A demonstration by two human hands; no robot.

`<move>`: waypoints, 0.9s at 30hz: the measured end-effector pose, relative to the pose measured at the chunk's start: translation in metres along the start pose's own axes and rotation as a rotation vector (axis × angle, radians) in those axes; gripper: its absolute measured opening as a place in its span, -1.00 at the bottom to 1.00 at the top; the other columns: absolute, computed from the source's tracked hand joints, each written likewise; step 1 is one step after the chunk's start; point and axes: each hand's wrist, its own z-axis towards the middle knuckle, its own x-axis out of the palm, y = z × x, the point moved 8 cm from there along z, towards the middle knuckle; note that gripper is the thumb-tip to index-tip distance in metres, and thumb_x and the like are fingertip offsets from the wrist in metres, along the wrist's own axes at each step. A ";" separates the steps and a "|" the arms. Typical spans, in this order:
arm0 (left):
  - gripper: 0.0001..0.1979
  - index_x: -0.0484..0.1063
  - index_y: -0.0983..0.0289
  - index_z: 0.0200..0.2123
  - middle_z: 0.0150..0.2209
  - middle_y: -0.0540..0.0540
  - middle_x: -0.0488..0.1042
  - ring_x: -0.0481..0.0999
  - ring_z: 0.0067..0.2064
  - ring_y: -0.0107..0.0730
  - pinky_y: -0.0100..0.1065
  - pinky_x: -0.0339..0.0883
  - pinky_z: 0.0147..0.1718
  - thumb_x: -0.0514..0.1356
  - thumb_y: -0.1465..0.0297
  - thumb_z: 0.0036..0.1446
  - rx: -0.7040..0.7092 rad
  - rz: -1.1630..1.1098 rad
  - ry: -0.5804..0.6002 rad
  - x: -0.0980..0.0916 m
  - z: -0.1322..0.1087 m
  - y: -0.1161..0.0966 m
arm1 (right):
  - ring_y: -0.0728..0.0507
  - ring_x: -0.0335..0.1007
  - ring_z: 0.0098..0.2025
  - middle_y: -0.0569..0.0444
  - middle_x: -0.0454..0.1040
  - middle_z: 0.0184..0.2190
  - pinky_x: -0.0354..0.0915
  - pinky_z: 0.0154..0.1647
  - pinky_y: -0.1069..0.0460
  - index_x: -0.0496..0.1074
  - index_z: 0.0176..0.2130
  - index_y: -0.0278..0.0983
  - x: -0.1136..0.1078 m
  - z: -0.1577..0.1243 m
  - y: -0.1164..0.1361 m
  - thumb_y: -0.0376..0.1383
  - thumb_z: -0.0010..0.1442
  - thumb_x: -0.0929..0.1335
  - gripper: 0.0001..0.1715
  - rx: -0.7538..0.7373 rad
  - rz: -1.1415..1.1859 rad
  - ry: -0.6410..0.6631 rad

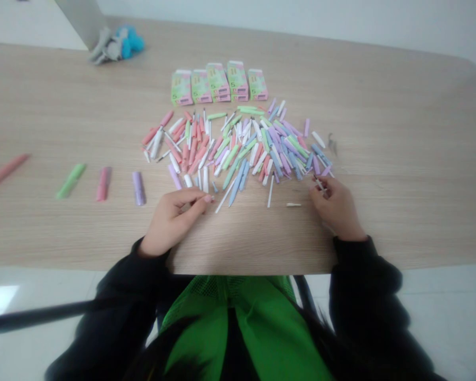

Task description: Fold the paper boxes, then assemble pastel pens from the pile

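Observation:
A heap of pastel pen parts [238, 148] in pink, green, blue, purple and white lies spread across the middle of the wooden table [400, 132]. My left hand [174, 217] rests at the heap's near left edge, fingers curled in a pinch near a small white piece; what it holds is hidden. My right hand [335, 206] sits at the heap's near right edge, fingers closed on a thin dark-tipped piece [319, 183]. A short white refill tip [293, 205] lies loose between my hands.
Several green-and-pink boxes [220, 83] stand in a row behind the heap. To the left lie a purple pen [138, 188], a pink pen [103, 183], a green pen [70, 181] and a long pink pen [3, 172]. A blue-grey plush toy [117, 45] sits far left.

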 end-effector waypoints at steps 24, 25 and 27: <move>-0.80 0.69 0.23 -0.25 -0.32 0.07 0.65 0.56 -0.29 -0.28 -0.32 0.36 -0.24 0.28 0.28 0.17 -0.087 -0.106 0.032 0.009 -0.009 0.008 | -0.29 0.43 -0.08 -0.07 0.48 -0.19 0.26 -0.02 -0.22 0.51 -0.24 -0.25 0.019 -0.046 0.047 -0.31 0.30 0.33 -0.86 -0.395 -0.107 0.014; -0.80 0.69 0.23 -0.30 -0.36 0.07 0.63 0.54 -0.31 -0.29 -0.32 0.35 -0.24 0.28 0.28 0.19 -0.086 -0.122 0.024 0.009 -0.008 0.008 | -0.29 0.43 -0.10 -0.07 0.49 -0.21 0.25 -0.04 -0.21 0.50 -0.26 -0.25 0.021 -0.047 0.049 -0.33 0.31 0.31 -0.84 -0.404 -0.119 0.021; -0.78 0.68 0.23 -0.40 -0.43 0.05 0.59 0.51 -0.33 -0.33 -0.33 0.33 -0.23 0.28 0.28 0.21 -0.094 -0.192 0.003 0.008 -0.008 0.008 | -0.30 0.43 -0.11 -0.08 0.51 -0.23 0.26 -0.06 -0.19 0.49 -0.28 -0.25 0.023 -0.046 0.053 -0.35 0.31 0.31 -0.84 -0.428 -0.130 0.029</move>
